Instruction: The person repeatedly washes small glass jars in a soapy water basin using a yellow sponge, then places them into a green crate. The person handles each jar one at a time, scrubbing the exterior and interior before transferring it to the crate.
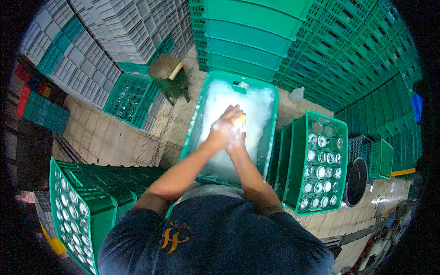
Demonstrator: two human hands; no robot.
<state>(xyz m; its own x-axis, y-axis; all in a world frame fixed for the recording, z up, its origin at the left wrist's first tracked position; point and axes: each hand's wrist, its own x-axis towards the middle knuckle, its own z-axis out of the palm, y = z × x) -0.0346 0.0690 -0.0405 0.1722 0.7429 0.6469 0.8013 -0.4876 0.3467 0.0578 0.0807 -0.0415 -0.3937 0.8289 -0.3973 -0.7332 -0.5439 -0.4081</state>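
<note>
Over a green tub [197, 120] of white suds [256, 107], my two hands are together. My left hand [221, 127] lies across the upper side, its fingers curled and lathered. Against it from below and the right is my right hand [236, 141], also closed and partly covered by foam. A small yellow thing [241, 118], perhaps a sponge, shows at the fingers. Foam and blur hide whatever else is between the palms, and which hand grips the yellow thing is unclear.
A stacked green crate of glass jars [321, 172] stands right of the tub, another jar crate [72, 215] at the near left. Beyond are a stool [166, 68], a whitish jug [296, 95], a black bucket [356, 182] and tall green crate stacks [247, 41].
</note>
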